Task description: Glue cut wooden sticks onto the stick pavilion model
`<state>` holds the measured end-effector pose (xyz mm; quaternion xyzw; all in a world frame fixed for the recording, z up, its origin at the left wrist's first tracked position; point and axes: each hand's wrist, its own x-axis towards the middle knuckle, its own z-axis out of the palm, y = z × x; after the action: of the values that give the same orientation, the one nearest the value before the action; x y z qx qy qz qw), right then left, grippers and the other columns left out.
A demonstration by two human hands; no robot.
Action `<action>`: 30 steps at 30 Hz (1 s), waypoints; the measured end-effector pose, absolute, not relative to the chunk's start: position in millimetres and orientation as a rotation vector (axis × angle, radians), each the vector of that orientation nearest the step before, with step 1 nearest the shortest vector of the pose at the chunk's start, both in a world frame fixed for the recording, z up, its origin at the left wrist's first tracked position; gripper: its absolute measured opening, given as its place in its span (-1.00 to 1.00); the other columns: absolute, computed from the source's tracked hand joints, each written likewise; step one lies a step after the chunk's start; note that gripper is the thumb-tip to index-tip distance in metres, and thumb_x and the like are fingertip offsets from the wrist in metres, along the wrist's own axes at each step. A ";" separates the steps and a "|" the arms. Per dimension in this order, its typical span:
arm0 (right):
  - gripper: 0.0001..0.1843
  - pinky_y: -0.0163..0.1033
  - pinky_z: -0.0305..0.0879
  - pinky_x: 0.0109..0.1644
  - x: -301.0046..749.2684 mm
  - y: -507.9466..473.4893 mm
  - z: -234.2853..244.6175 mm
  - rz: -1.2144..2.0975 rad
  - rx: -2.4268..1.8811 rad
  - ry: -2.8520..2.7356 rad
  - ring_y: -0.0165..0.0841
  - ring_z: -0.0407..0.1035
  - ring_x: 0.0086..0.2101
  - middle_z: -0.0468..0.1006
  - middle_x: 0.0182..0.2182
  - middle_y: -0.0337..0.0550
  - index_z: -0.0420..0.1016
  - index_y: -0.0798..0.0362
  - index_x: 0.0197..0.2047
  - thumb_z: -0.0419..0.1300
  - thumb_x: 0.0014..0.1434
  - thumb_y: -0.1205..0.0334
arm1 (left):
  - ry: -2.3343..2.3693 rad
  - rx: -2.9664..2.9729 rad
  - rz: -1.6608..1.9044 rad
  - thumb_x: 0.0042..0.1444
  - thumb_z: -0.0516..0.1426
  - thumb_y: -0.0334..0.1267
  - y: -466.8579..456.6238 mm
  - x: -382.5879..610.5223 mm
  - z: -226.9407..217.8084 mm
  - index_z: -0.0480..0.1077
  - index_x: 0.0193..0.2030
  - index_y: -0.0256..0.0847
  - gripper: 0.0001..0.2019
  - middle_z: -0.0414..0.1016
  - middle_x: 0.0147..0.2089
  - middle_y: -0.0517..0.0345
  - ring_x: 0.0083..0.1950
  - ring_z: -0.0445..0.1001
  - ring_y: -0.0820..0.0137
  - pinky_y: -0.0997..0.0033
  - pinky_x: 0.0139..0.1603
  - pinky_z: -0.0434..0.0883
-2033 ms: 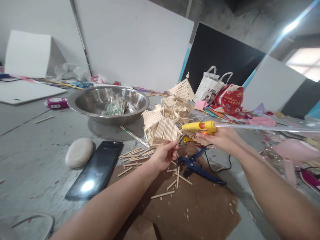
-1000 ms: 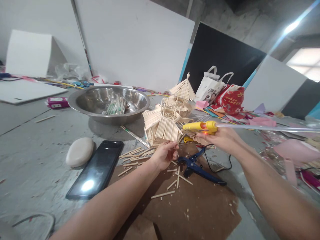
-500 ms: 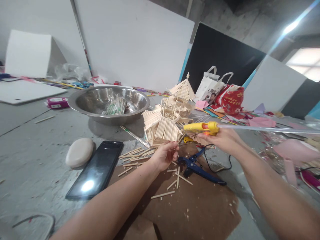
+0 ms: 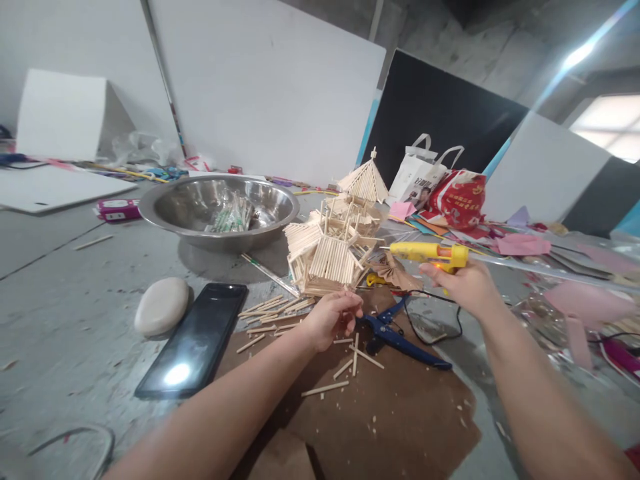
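Note:
A model house built of small wooden sticks [image 4: 331, 252] stands on the grey floor in front of me. My left hand [image 4: 331, 320] hovers just below its front edge, with thumb and fingers pinched together; whatever is between them is too small to make out. My right hand [image 4: 463, 283] grips a yellow hot glue gun [image 4: 425, 251], whose nozzle points left at the model from a short gap away. A clear glue stick trails out of the gun's back to the right.
Loose sticks [image 4: 273, 312] and blue cutters [image 4: 395, 337] lie on brown cardboard [image 4: 390, 420]. A black phone [image 4: 195, 339] and a white oval stone [image 4: 161, 305] sit to the left. Behind are a steel bowl [image 4: 220, 208], a white bag [image 4: 419, 175], a red bag [image 4: 457, 197] and coloured paper.
My right hand has pulled the glue gun to the right, away from the model. My left hand has dropped slightly from the model's lower edge.

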<state>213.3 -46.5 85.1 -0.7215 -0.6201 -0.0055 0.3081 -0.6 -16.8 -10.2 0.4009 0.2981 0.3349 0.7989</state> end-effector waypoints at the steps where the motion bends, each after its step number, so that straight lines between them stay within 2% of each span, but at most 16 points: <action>1: -0.57 -0.27 0.18 -0.58 219.4 -46.0 79.3 0.051 -1.907 -1.577 -0.32 0.32 -0.63 0.41 -0.73 -0.20 0.44 0.06 -0.58 0.10 -0.18 -0.18 | 0.673 0.956 0.674 -0.13 0.10 -0.24 -19.0 -2.8 -5.6 0.29 -0.52 -0.28 -0.87 0.32 -0.59 0.21 -0.72 0.17 0.60 0.59 -0.74 0.05; 4: -0.59 -0.32 0.11 -0.67 232.4 -42.3 61.1 0.347 -1.814 -1.330 -0.41 0.23 -0.72 0.34 -0.79 -0.24 0.41 0.09 -0.57 0.13 -0.18 -0.14 | 0.719 1.436 0.427 -0.15 0.10 -0.26 -22.8 -19.0 20.1 0.34 -0.59 -0.26 -0.87 0.33 -0.63 0.18 -0.73 0.15 0.58 0.58 -0.74 0.03; 6: -0.62 -0.36 0.07 -0.71 234.8 -38.9 52.4 0.550 -1.637 -1.152 -0.46 0.20 -0.74 0.35 -0.75 -0.25 0.39 0.10 -0.52 0.17 -0.19 -0.09 | 0.708 1.810 0.277 -0.21 0.14 -0.31 -21.1 -38.2 42.3 0.36 -0.67 -0.24 -0.89 0.31 -0.68 0.19 -0.70 0.18 0.55 0.56 -0.70 0.05; 10: -0.66 -0.39 0.10 -0.74 229.6 -33.6 50.8 0.771 -1.282 -0.961 -0.51 0.19 -0.75 0.43 -0.62 -0.26 0.34 0.08 -0.45 0.25 -0.24 0.01 | 1.185 2.175 0.444 -0.31 0.14 -0.40 -8.1 -85.1 72.6 0.34 -0.75 -0.20 -0.88 0.31 -0.70 0.20 -0.65 0.18 0.52 0.55 -0.62 0.08; 13: -0.65 -0.38 0.11 -0.75 223.6 -34.3 58.4 0.829 -1.147 -0.992 -0.51 0.18 -0.77 0.43 -0.61 -0.26 0.35 0.10 -0.41 0.26 -0.24 0.05 | 1.577 2.280 0.092 -0.25 0.06 -0.33 2.5 -110.9 75.4 0.40 -0.62 -0.18 -0.90 0.42 -0.54 0.15 -0.52 0.29 0.44 0.50 -0.49 0.18; 17: -0.69 -0.39 0.10 -0.75 216.0 -43.2 68.3 0.888 -1.101 -1.063 -0.51 0.20 -0.75 0.44 -0.59 -0.21 0.37 0.11 -0.43 0.26 -0.22 0.08 | 1.647 2.338 -0.269 -0.20 0.00 -0.26 9.6 -119.7 68.7 0.42 -0.44 -0.15 -0.80 0.47 -0.35 0.11 -0.37 0.36 0.35 0.43 -0.41 0.23; 25: -0.72 -0.38 0.08 -0.73 211.9 -56.8 76.4 0.835 -1.064 -1.129 -0.50 0.21 -0.71 0.46 -0.54 -0.15 0.40 0.11 -0.42 0.26 -0.19 0.10 | 1.753 2.310 -0.475 -0.21 0.01 -0.27 19.8 -118.3 55.2 0.42 -0.36 -0.14 -0.75 0.47 -0.25 0.03 -0.28 0.39 0.26 0.35 -0.35 0.29; 30: -0.73 -0.36 0.08 -0.74 212.1 -55.9 73.6 0.834 -1.088 -1.136 -0.49 0.20 -0.74 0.45 -0.56 -0.13 0.40 0.13 -0.48 0.26 -0.20 0.11 | 1.770 2.319 -0.492 -0.23 0.02 -0.28 25.3 -120.5 43.2 0.43 -0.35 -0.15 -0.74 0.47 -0.23 -0.01 -0.24 0.39 0.24 0.33 -0.31 0.30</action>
<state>212.1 -55.9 73.6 -0.4748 -0.4959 0.3643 0.6293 -120.5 25.3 43.2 0.7806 0.5958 -0.1655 0.0912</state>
